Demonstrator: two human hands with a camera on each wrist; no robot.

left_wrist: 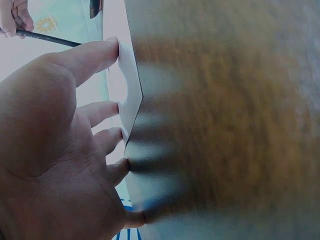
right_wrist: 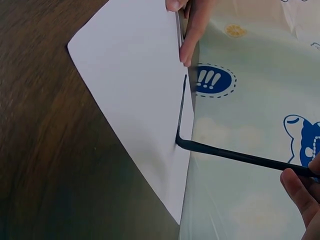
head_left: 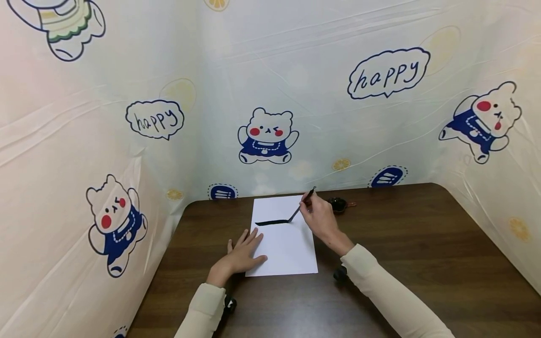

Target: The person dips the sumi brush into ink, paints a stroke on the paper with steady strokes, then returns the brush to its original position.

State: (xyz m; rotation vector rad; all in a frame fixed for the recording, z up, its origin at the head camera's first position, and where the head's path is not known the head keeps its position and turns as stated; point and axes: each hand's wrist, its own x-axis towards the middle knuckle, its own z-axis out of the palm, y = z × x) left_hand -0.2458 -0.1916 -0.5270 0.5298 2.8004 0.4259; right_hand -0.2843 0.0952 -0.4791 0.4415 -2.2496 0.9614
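A white sheet of paper lies on the table, with a thick black stroke running across its upper half. My right hand pinches a dark writing brush, held at a slant. The bent brush tip meets the paper at the right end of the stroke, as the right wrist view also shows at the brush. My left hand rests with spread, straight fingers on the left edge of the sheet, just below the stroke. In the left wrist view its thumb and fingertips press the paper.
The brown wooden table carries a small dark, shiny object with a reddish end, just behind my right hand. A patterned curtain with bears and "happy" bubbles surrounds the table at the back and both sides.
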